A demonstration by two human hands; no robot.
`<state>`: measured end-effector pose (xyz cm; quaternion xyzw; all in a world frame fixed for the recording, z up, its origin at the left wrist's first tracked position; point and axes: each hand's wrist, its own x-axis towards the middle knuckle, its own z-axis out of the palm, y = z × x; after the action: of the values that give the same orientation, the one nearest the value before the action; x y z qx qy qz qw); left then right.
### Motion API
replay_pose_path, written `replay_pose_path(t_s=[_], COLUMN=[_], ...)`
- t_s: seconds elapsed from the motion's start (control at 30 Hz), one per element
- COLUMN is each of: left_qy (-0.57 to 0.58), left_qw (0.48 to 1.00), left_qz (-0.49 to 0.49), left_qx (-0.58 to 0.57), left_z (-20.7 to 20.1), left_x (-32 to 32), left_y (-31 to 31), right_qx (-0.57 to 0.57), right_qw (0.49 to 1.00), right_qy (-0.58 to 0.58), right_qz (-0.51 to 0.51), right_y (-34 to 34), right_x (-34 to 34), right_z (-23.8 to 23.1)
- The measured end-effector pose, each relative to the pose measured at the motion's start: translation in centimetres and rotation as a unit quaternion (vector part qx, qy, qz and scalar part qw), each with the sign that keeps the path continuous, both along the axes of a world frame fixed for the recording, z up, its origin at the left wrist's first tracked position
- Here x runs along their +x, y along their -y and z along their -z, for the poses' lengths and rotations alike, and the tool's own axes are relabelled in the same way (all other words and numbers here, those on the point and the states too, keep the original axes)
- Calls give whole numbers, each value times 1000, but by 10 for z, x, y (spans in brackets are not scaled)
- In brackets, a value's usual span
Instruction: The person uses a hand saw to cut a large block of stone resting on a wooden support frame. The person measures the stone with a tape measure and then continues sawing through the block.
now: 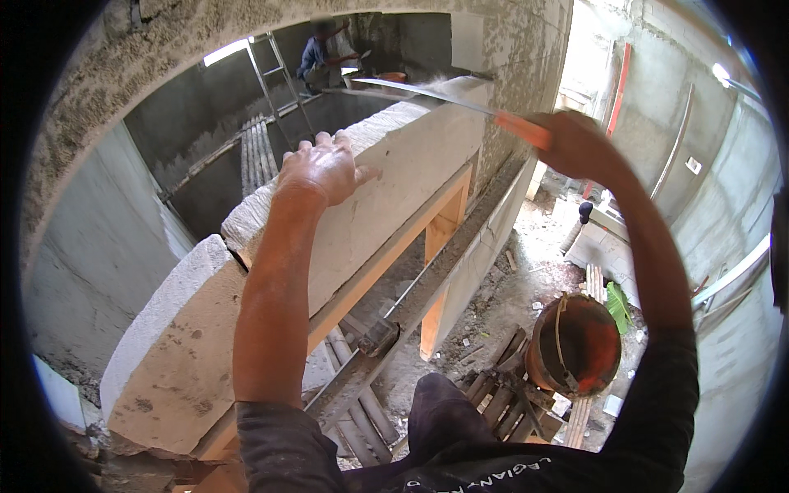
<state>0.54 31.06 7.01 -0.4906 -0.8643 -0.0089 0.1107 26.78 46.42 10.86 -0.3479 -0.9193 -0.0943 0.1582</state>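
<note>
A long pale block [394, 189] with a rough, uneven top edge stands in a wall opening in front of me. My left hand [319, 171] lies on its top edge, fingers spread and holding nothing. To the right, my right hand [582, 144] is closed round the orange handle of a handsaw [436, 94]. The blade reaches leftward over the far end of the block's top; whether its teeth touch the block I cannot tell. At the left, a second block [177, 361] with a curved upper side abuts the long one, a dark gap between them.
Beneath the blocks runs a wooden frame [444, 215], beside a ledge [493, 201] with a small block-like object [378, 337]. Below right hangs or stands a bucket [546, 361] near stacked planks. Beyond the opening, another person [316, 62] crouches near a ladder [275, 70].
</note>
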Motion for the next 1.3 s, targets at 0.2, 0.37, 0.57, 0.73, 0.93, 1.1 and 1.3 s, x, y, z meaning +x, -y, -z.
replay_pose_path(t_s=[0.2, 0.37, 0.57, 0.73, 0.93, 1.1, 1.3], left_qy=[-7, -18, -37, -16, -14, -23, -28], left_qw=[1000, 1000, 999, 1000, 1000, 1000, 999], left_qz=[9, -3, 11, 1, -18, -4, 1], left_qx=[1, -4, 6, -11, -10, -18, -27], left_z=[5, 6, 3, -1, 7, 1, 0], left_x=[-5, -6, 1, 0, -4, 7, -1], left_y=[-5, 8, -1, -6, 6, -4, -5], right_qx=[11, -69, 18, 15, -60, -19, 5], right_qw=[999, 994, 991, 999, 992, 989, 994], right_qy=[-25, -75, 35, 8, -71, -12, -30], right_qz=[-37, -46, -130, -43, -82, -147, -101], right_y=[-30, 20, -48, -40, 5, -34, -67], right_x=[-58, 60, 0, -61, 57, 39, -48], right_z=[17, 1, -24, -6, 2, -14, -12])
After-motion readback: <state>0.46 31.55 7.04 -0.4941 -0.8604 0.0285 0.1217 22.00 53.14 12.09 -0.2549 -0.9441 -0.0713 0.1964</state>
